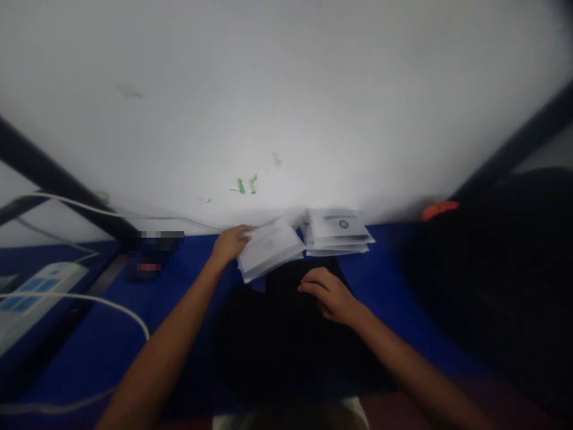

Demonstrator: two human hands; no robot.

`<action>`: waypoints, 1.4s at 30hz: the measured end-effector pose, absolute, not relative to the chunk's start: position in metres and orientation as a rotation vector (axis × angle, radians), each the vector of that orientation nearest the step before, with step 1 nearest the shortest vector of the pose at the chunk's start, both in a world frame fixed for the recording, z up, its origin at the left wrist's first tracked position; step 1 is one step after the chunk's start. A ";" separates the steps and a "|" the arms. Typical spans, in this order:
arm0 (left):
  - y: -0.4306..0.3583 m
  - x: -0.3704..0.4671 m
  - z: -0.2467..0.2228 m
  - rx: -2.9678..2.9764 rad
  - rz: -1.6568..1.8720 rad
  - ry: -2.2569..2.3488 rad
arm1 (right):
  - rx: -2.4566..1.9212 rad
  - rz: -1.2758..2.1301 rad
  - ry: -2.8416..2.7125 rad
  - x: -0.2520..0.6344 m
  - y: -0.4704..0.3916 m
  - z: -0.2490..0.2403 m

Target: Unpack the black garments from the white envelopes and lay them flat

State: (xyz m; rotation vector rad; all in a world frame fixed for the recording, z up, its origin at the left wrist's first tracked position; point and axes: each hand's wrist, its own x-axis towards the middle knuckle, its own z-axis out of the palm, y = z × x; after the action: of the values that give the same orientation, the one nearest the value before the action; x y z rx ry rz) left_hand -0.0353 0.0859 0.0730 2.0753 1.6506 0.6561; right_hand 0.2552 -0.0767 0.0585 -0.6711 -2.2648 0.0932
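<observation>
My left hand (231, 243) grips the left edge of a stack of thin white packets (271, 248), fingers on top and thumb side hidden. The stack lies tilted, with a faint round mark on its top face. Just right of it is a second stack of white packets (338, 224), with dark print and a round logo on top; its sheets are slightly fanned. My right hand (329, 294) hovers in front of the stacks, fingers loosely bent and a little apart, with nothing visible in them. It touches neither stack.
The blue surface (376, 263) meets a white wall (313, 107) bearing green tape scraps (247, 184). At left lie a power strip (40, 292), white cables (111, 210) and a blurred dark object (154, 254). A black shape (505, 269) with an orange item (440, 209) fills the right.
</observation>
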 end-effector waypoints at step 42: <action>-0.082 -0.047 0.069 2.330 0.507 1.153 | -0.965 0.410 -2.601 0.263 -0.064 0.057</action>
State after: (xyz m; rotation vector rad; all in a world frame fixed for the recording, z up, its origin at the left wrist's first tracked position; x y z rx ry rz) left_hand -0.0469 -0.0821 0.0690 2.3297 1.1528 0.5069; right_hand 0.2633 -0.0639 0.0572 -0.9655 -2.6006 0.4100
